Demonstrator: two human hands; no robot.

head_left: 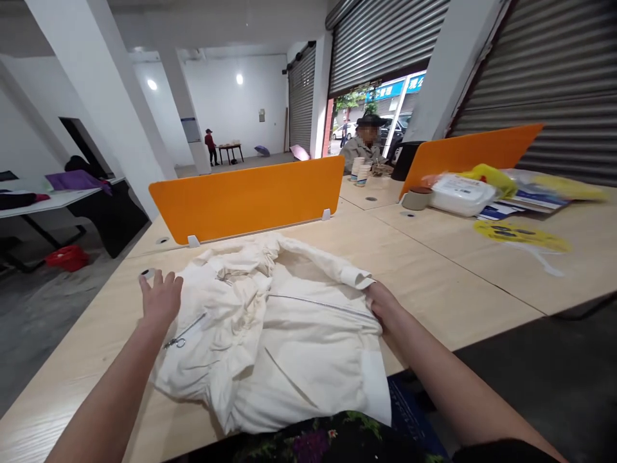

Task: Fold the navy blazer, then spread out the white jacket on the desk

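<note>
On the pale wooden desk (457, 283), at its near edge, lies a crumpled cream zip-front jacket (284, 334); the right hand (380, 303), at 3 o'clock, pinches its hem; the left hand (161, 297), at 9 o'clock, hovers with fingers spread. Judged step: spreading the garment flat; the next move calls for grasping the left edge.

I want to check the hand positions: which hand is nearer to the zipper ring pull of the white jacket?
Left. The left hand hovers open just above the ring pull, at the white jacket's left edge. The right hand grips the opposite edge, far across.

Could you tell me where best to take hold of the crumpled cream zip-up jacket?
Probably at the folded-back cuff on the cream zip-up jacket, coming from the right: it lifts off the wooden table beside the right hand.
</note>
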